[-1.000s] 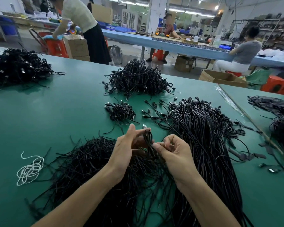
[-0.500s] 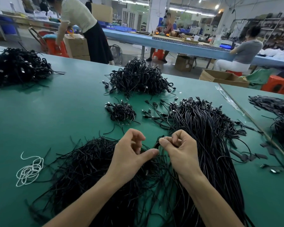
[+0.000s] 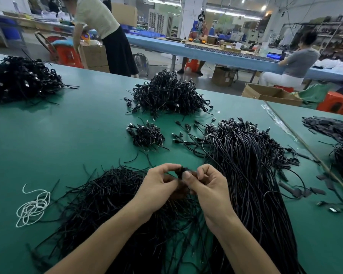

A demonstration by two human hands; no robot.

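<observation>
Both hands closed in a pinch: left hand [image 3: 158,186] and right hand [image 3: 208,186] hold a small coiled black cable [image 3: 181,172] between the fingertips, just above the green counter [image 3: 67,135]; step in hand judged to be binding the coil with a tie; whether a tie is already round it cannot be told, since the fingers cover it. To do it well: keep the loops pinched flat with one hand so they do not spring open; wrap the tie round the coil's waist, not near the plugs; twist snug, not so hard as to kink the wire. Loose heap of thin black ties [image 3: 99,198] lies under and left of the left hand; long sheaf of straight black cables [image 3: 246,175] just right of the right hand; small pile of bundled cables [image 3: 147,135] ahead of the hands; larger pile [image 3: 166,93] beyond it. Containers: open brown cardboard box [image 3: 269,93] well beyond the right hand, off the counter, contents hidden; cardboard carton [image 3: 93,54] far ahead and left, contents not visible.
</observation>
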